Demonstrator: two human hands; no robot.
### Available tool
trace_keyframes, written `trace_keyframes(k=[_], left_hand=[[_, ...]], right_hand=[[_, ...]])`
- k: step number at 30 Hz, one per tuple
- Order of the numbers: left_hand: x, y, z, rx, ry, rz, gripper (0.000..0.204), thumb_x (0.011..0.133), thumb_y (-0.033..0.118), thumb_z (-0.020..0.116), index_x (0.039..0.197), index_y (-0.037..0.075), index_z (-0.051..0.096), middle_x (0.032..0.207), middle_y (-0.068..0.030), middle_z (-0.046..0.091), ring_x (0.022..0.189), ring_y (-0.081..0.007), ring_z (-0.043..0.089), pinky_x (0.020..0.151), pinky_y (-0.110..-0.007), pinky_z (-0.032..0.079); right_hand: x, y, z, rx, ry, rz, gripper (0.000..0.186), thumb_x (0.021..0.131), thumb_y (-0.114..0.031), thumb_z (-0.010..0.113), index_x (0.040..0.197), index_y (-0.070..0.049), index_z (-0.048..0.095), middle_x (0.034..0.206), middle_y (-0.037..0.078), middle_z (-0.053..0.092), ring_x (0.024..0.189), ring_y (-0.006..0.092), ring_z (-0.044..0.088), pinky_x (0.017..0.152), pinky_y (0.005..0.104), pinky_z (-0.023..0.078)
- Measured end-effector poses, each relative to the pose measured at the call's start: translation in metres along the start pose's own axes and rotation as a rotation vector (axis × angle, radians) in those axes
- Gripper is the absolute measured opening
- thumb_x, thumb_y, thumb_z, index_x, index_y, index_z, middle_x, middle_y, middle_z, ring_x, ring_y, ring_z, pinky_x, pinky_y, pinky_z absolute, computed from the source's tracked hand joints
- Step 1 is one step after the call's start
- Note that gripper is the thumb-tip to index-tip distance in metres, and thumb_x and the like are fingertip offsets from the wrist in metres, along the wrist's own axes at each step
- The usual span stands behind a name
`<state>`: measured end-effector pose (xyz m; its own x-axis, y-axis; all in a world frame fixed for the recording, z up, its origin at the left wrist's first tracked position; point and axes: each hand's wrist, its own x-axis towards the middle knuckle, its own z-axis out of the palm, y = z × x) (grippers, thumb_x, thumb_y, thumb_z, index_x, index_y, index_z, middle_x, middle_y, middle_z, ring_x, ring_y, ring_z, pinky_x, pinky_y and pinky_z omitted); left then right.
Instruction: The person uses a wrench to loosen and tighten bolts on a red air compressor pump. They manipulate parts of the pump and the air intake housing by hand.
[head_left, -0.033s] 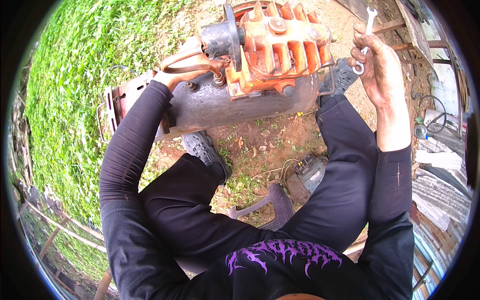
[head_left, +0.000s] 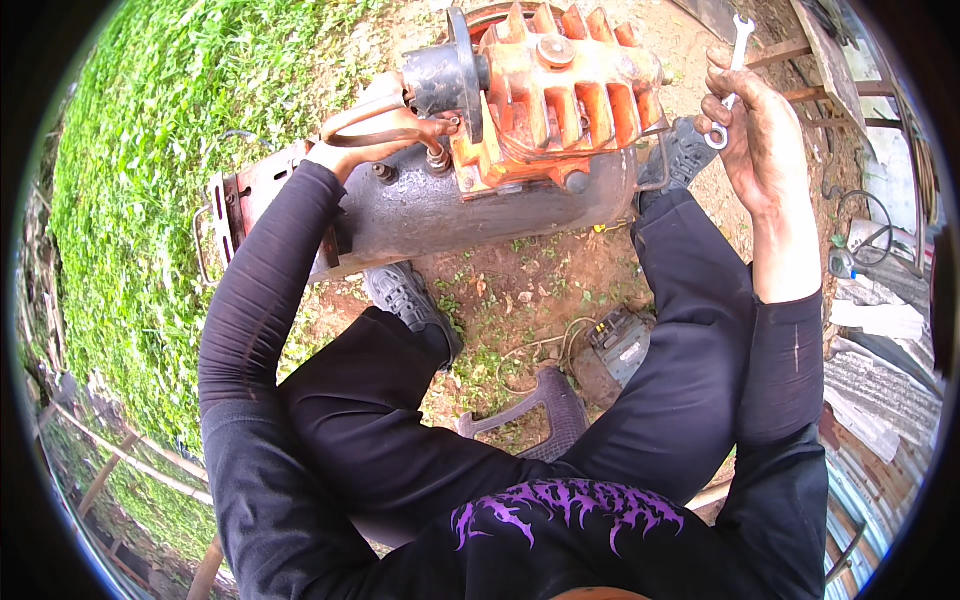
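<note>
In my right hand [head_left: 762,135] is a silver combination wrench [head_left: 741,45], gripped between thumb and fingers, its open jaw up and its ring end down. Dark smudges cover those fingers. That hand is raised beside an orange finned compressor pump [head_left: 545,130], apart from it. My left hand [head_left: 350,155] reaches behind a bent copper-coloured pipe [head_left: 395,135] on the pump's left side. Its fingers are hidden there, near a black cylindrical part [head_left: 430,80]. The pump is mounted on a dark, worn cylindrical tank [head_left: 420,215] lying on its side.
My shoes [head_left: 408,300] stand on bare soil near the tank. Between my legs lie a grey box-shaped device [head_left: 622,345] with a cable and a brown plastic frame [head_left: 560,410]. Grass [head_left: 150,200] spreads at left; corrugated sheets [head_left: 870,400] and wooden planks [head_left: 835,65] are at right.
</note>
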<state>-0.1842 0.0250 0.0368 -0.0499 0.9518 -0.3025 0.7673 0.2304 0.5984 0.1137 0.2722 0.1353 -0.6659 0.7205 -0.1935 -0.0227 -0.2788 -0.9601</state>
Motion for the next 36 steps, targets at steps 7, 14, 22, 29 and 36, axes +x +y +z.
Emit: trace_keyframes(k=[7, 14, 22, 29, 36], left_hand=[[0.01, 0.0, 0.012, -0.322, 0.246, 0.109, 0.036, 0.082, 0.037, 0.072, 0.102, 0.007, 0.073, 0.079, -0.0128, 0.07, 0.064, -0.0169, 0.062, 0.062, -0.035, 0.05], [0.007, 0.011, 0.016, -0.324, 0.243, 0.105, 0.036, 0.082, 0.037, 0.072, 0.102, 0.007, 0.073, 0.08, -0.0129, 0.07, 0.065, -0.0168, 0.063, 0.062, -0.035, 0.051], [0.011, 0.005, 0.011, -0.33, 0.246, 0.092, 0.036, 0.082, 0.036, 0.072, 0.102, 0.007, 0.073, 0.081, -0.013, 0.07, 0.066, -0.0167, 0.063, 0.063, -0.035, 0.051], [0.004, 0.014, 0.015, -0.334, 0.25, 0.074, 0.035, 0.082, 0.036, 0.072, 0.102, 0.006, 0.073, 0.082, -0.013, 0.07, 0.067, -0.0166, 0.063, 0.063, -0.035, 0.051], [0.007, 0.019, 0.016, -0.339, 0.255, 0.058, 0.035, 0.083, 0.035, 0.071, 0.102, 0.006, 0.073, 0.082, -0.0131, 0.071, 0.067, -0.0165, 0.064, 0.064, -0.035, 0.051]], right_hand=[[-0.002, -0.001, 0.003, 0.041, -0.002, -0.004, 0.025, 0.089, -0.011, 0.06, 0.103, 0.009, 0.058, 0.09, 0.009, 0.056, 0.069, 0.0114, 0.048, 0.06, 0.0289, 0.044], [-0.002, -0.002, 0.004, -0.01, 0.019, 0.014, 0.03, 0.089, -0.012, 0.06, 0.112, 0.006, 0.057, 0.088, 0.004, 0.052, 0.069, 0.0096, 0.044, 0.061, 0.0272, 0.039], [-0.003, -0.005, 0.007, 0.042, 0.037, 0.005, 0.02, 0.086, -0.009, 0.062, 0.097, 0.007, 0.059, 0.08, 0.006, 0.052, 0.064, 0.0106, 0.046, 0.057, 0.028, 0.041], [-0.002, -0.002, 0.004, 0.005, 0.017, 0.028, 0.032, 0.091, -0.013, 0.059, 0.117, 0.005, 0.055, 0.09, 0.002, 0.05, 0.07, 0.0088, 0.043, 0.062, 0.0252, 0.035], [0.0, -0.001, 0.002, 0.014, 0.002, 0.037, 0.034, 0.091, -0.013, 0.058, 0.119, 0.005, 0.053, 0.09, 0.002, 0.05, 0.07, 0.0092, 0.043, 0.062, 0.0254, 0.036]])
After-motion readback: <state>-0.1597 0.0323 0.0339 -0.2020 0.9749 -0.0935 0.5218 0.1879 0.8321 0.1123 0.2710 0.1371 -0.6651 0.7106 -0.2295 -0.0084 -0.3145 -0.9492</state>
